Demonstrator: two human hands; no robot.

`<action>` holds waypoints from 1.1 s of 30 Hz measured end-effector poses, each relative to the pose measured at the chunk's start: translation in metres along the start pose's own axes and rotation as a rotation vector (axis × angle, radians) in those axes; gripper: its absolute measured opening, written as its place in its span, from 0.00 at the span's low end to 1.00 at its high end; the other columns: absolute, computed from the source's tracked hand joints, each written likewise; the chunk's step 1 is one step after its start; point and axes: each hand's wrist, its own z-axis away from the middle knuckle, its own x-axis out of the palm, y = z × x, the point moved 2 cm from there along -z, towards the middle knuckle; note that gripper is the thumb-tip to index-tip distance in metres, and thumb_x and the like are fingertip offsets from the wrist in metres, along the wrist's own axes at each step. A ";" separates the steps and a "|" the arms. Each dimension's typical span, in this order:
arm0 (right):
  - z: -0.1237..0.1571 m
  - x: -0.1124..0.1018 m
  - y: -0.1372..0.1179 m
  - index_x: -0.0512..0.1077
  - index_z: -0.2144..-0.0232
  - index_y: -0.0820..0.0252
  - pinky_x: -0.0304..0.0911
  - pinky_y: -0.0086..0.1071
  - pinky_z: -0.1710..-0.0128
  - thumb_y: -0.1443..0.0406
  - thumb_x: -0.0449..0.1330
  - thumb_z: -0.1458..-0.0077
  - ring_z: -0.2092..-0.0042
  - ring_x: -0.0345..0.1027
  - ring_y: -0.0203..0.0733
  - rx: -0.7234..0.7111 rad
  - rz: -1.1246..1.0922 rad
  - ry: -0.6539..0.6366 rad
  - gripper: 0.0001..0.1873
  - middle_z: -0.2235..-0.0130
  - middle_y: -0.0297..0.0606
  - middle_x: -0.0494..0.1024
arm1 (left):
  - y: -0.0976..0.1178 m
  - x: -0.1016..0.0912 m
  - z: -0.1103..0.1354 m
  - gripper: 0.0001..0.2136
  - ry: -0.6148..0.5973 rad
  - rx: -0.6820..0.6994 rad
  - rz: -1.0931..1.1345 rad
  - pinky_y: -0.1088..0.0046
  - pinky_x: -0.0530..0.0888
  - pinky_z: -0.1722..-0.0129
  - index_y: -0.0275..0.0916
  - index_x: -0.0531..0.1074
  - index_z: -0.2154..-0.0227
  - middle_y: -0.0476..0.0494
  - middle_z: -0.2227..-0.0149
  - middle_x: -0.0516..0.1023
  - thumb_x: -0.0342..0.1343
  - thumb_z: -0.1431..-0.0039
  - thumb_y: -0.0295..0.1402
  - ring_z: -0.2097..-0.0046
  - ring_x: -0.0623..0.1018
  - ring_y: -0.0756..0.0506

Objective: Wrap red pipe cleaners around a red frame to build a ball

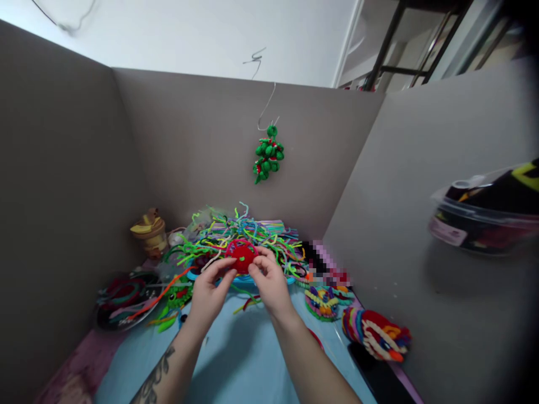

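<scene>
Between both hands, above the blue table cover point(236, 359), I hold a round red fuzzy disc point(243, 256) with a small green spot at its centre. A pinkish-red ring or loop shows along its upper edge. My left hand point(213, 286) pinches the disc's left side between thumb and fingers. On the opposite side, my right hand point(269, 278) grips the edge in the same way. Right behind the disc lies a big tangled heap of fuzzy pipe cleaners point(269, 233) in many colours, in a blue tray point(240, 285).
A green and red fuzzy ornament point(268, 154) hangs from a wire on the grey back panel point(189, 129). Colourful fuzzy pieces point(322, 303) and a striped one point(377, 334) lie at right. A round tray point(122, 300) and a yellowish pot point(150, 233) stand left. A clear tub point(484, 219) is fixed at right.
</scene>
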 end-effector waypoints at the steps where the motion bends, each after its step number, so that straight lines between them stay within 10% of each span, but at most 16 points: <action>1: 0.000 0.000 0.001 0.71 0.76 0.60 0.57 0.34 0.50 0.65 0.59 0.50 0.51 0.63 0.43 -0.019 -0.015 0.023 0.06 0.52 0.41 0.65 | 0.003 -0.001 0.000 0.09 0.043 0.027 -0.005 0.69 0.73 0.58 0.40 0.74 0.63 0.43 0.60 0.78 0.59 0.47 0.34 0.59 0.77 0.45; 7: 0.002 0.001 0.009 0.70 0.74 0.60 0.62 0.31 0.61 0.61 0.59 0.49 0.61 0.66 0.38 0.001 -0.105 0.150 0.07 0.50 0.42 0.64 | 0.015 0.009 0.005 0.19 0.101 -0.133 0.284 0.74 0.73 0.64 0.40 0.65 0.56 0.47 0.70 0.79 0.62 0.50 0.34 0.66 0.78 0.48; 13: 0.011 0.008 -0.005 0.73 0.75 0.59 0.57 0.37 0.48 0.62 0.61 0.50 0.50 0.64 0.45 -0.070 0.069 -0.011 0.07 0.53 0.41 0.67 | 0.017 0.020 0.008 0.25 0.135 -0.289 0.565 0.72 0.73 0.61 0.39 0.65 0.53 0.47 0.69 0.80 0.64 0.55 0.36 0.64 0.79 0.47; 23: 0.004 -0.004 0.001 0.76 0.69 0.57 0.57 0.38 0.48 0.58 0.61 0.49 0.46 0.62 0.46 -0.060 -0.021 -0.036 0.09 0.49 0.43 0.67 | 0.009 0.012 0.004 0.14 0.007 -0.263 0.366 0.71 0.74 0.65 0.35 0.74 0.65 0.46 0.71 0.80 0.64 0.56 0.33 0.68 0.78 0.46; 33: -0.008 -0.009 0.012 0.69 0.82 0.59 0.62 0.36 0.61 0.55 0.67 0.60 0.68 0.66 0.41 0.243 -0.438 0.063 0.16 0.73 0.35 0.72 | 0.002 0.005 -0.003 0.14 0.037 -0.178 0.145 0.71 0.72 0.66 0.37 0.72 0.63 0.47 0.72 0.77 0.63 0.54 0.36 0.68 0.77 0.47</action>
